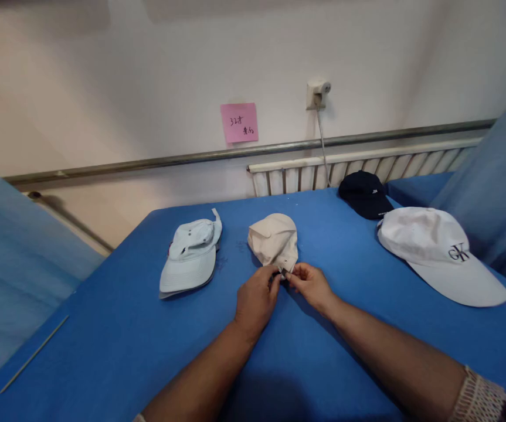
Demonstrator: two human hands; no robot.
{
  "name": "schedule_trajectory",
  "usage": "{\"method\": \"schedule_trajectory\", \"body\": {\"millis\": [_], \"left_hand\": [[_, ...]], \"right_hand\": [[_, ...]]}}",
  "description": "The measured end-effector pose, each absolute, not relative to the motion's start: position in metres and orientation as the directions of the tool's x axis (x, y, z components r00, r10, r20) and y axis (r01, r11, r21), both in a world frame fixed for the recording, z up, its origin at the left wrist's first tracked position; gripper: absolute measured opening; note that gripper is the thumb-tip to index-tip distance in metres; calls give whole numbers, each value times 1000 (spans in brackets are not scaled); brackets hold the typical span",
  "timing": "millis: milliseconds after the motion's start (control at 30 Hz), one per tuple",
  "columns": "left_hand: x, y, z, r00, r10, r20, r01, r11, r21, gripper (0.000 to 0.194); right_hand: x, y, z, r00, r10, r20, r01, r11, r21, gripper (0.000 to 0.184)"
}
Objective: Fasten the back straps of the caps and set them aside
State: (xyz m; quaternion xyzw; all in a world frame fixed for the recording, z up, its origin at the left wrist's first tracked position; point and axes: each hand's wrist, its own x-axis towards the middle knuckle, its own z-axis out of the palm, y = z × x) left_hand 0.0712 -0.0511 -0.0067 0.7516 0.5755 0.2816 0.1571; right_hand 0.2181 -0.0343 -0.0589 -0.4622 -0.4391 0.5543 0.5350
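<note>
A beige cap (274, 239) lies in the middle of the blue table (116, 328), its back strap turned toward me. My left hand (255, 300) and my right hand (311, 284) meet at that near edge. Both hands pinch the cap's small strap and metal buckle between fingertips. Both forearms reach in from the bottom of the view.
A light blue cap (191, 255) lies left of the beige one. A white cap with a black logo (437, 251) and a dark navy cap (366, 193) lie to the right. A radiator (367, 167), a wall socket with cable (318, 94) and a pink note (239, 122) are behind.
</note>
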Motion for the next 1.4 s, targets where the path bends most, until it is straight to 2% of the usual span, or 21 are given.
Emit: {"method": "schedule_trajectory", "body": {"millis": [67,167,267,367,500,767,1067,1400], "left_hand": [[69,-50,-5,168,959,229,770,-273,577,27],[68,-43,-14,158,981,114,662,-191,725,32],[70,-34,-28,158,987,16,415,-81,906,33],[73,-29,-34,130,990,-60,177,36,984,32],[75,-27,-34,72,990,-120,61,116,991,34],[77,-26,-39,38,994,-103,32,101,994,39],[77,-26,-37,44,993,-105,32,104,994,38],[78,-27,-37,45,994,-97,38,96,995,34]], "right_hand": [[219,-34,-61,-15,1000,-7,-175,-10,-984,33],[220,-33,-63,-33,999,32,-150,27,-988,30],[221,-32,-63,-71,997,43,-157,32,-987,29],[223,-31,-61,-103,993,52,-152,36,-988,29],[222,-31,-60,-109,993,56,-164,38,-986,30],[218,-31,-60,12,998,-56,-281,-50,-958,38],[221,-33,-57,18,998,-54,-208,-49,-977,37],[220,-31,-57,0,998,-63,-229,-62,-971,36]]}}
